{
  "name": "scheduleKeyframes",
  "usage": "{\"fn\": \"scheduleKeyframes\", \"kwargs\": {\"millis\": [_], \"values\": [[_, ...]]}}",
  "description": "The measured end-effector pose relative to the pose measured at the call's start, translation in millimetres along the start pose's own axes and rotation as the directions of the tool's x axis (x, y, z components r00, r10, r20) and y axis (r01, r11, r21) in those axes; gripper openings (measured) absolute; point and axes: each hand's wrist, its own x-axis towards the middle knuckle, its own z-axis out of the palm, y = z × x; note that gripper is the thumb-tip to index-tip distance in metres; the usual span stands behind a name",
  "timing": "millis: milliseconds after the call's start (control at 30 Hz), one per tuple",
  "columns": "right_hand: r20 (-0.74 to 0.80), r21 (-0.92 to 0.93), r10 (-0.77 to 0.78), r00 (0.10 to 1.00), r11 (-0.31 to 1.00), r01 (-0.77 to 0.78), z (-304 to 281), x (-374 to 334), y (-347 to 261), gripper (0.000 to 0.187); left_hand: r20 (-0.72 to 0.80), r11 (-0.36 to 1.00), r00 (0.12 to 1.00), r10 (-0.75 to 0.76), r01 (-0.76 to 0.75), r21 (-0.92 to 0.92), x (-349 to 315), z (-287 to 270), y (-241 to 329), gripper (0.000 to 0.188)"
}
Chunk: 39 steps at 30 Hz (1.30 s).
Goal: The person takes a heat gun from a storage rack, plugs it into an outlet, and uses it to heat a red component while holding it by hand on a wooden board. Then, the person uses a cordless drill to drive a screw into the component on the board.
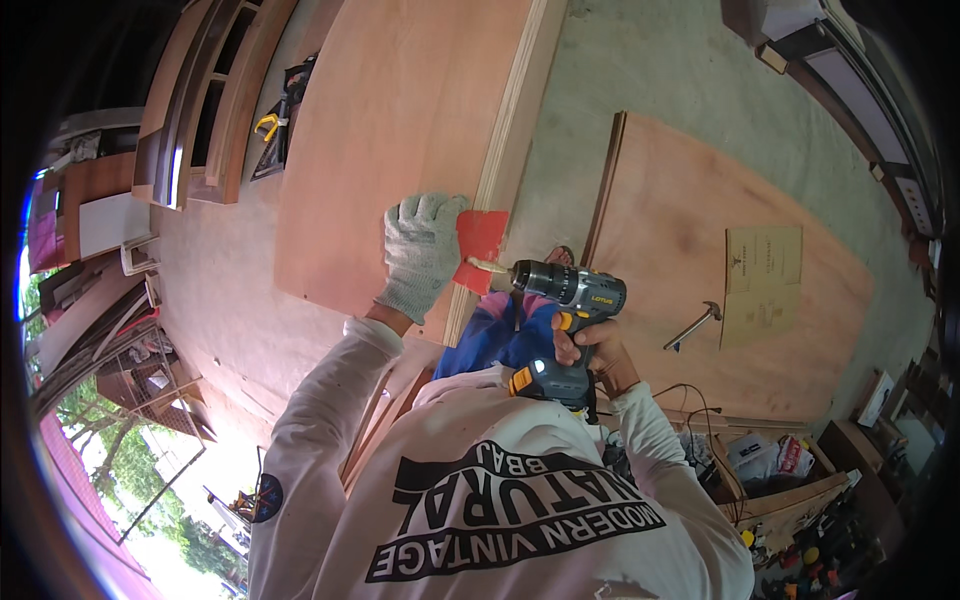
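Observation:
My left hand (420,255), in a grey knit glove, is closed on a thin red flat piece (484,234), which looks like a plastic spreader. The piece juts out past the layered edge of a large plywood panel (400,120). My bare right hand (602,352) grips a dark grey cordless drill (600,293) by its handle, with a finger near the yellow trigger. The drill points left. A pale, coated-looking tip (487,265) extends from its chuck and overlaps the red piece; whether they touch, I cannot tell.
A second wooden panel (660,210) lies right, bearing a hammer (693,326) and a flattened cardboard sheet (763,285). A wooden box (790,495) with bags and cables stands lower right. Wooden frames (215,110) and a yellow-handled tool (268,125) are at upper left.

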Motion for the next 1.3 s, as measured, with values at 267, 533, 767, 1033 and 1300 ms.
{"fn": "scheduleKeyframes", "kwargs": {"millis": [267, 533, 767, 1033, 1300], "values": [[0.023, 0.018, 0.053, 0.998, 0.998, -0.054, -8.6, 3.6, 1.6, 0.048, -0.001, 1.0, 1.0, -0.007, 0.007, -0.002, 2.2, -4.8, 4.3, 0.036], [0.008, -0.009, 0.01, 1.0, 1.0, -0.01, 1.3, 0.8, -1.2, 0.047, -0.017, 1.0, 1.0, -0.004, 0.004, 0.007, 1.8, 0.7, 1.6, 0.037], [-0.015, -0.015, 0.041, 0.999, 0.999, -0.042, 5.1, 0.1, -6.6, 0.045, -0.026, 1.0, 1.0, -0.004, 0.004, -0.001, -0.1, -2.1, -0.4, 0.035], [-0.002, 0.025, 0.059, 0.998, 0.998, -0.058, -12.0, -7.2, 5.5, 0.046, 0.017, 1.0, 1.0, -0.014, 0.014, -0.001, 5.9, 4.5, -2.2, 0.036], [0.012, 0.0, 0.048, 0.999, 0.999, -0.048, -7.6, -6.1, 9.2, 0.047, -0.012, 1.0, 1.0, 0.006, -0.006, -0.018, 5.0, 3.6, -0.5, 0.036]]}}
